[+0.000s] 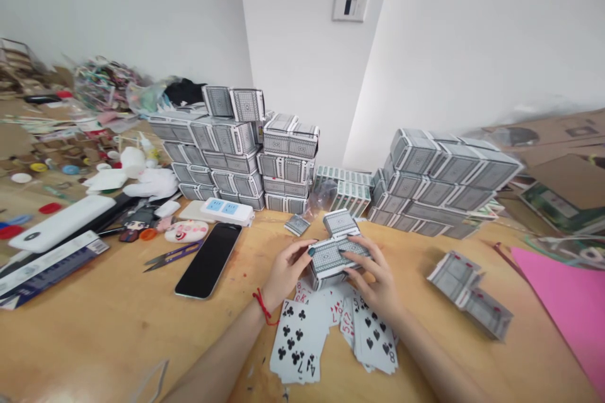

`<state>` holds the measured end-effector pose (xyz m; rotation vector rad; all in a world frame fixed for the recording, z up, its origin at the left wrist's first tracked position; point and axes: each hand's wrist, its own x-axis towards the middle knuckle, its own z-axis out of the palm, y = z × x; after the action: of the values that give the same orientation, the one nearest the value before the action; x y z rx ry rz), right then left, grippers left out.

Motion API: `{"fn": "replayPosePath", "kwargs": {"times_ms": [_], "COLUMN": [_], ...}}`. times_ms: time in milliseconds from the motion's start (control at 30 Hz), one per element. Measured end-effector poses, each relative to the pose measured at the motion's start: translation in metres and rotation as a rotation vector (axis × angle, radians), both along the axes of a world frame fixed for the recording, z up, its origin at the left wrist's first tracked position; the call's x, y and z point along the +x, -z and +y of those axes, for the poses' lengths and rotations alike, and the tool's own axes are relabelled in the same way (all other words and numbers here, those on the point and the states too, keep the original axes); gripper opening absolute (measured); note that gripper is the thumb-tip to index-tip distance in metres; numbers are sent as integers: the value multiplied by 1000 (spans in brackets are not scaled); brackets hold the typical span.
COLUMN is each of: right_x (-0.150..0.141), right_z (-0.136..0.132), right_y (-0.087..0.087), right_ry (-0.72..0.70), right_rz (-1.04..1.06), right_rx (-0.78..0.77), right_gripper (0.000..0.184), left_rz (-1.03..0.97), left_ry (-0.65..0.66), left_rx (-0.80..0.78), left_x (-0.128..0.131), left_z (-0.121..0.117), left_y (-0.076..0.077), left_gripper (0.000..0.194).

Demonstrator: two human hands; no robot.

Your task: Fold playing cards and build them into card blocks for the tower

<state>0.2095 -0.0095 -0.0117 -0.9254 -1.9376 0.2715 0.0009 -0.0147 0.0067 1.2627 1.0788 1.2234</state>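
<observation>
My left hand (286,271) and my right hand (373,277) are both closed around a deck of cards in a grey patterned box (333,258), held just above the wooden table (118,321). The box flap (340,221) sticks up at the far end. A red string circles my left wrist. Below my hands, loose face-up playing cards (331,327) lie spread on the table, among them a seven of clubs and an eight of spades.
Stacks of card boxes (236,151) stand behind at the left, and more card boxes (439,186) at the right. A black phone (208,261), scissors (172,255), a white power strip (227,211), two loose decks (470,296) and a pink sheet (567,302) lie around.
</observation>
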Motion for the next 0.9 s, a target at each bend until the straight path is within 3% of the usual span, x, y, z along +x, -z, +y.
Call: {"fn": "replayPosePath", "kwargs": {"times_ms": [433,700,900], "right_x": [0,0,0], "right_z": [2,1,1], "right_y": [-1,0,0], "right_ry": [-9,7,-5], "right_rz": [-27,-11,5], "right_rx": [26,26,35], "right_gripper": [20,19,20], "left_rz": [-99,-94,64], "left_ry": [-44,36,58], "left_rx": [-98,21,147], "left_x": [4,4,2], "left_z": [0,-7,-13], "left_y": [7,13,10], "left_gripper": [27,39,48]}}
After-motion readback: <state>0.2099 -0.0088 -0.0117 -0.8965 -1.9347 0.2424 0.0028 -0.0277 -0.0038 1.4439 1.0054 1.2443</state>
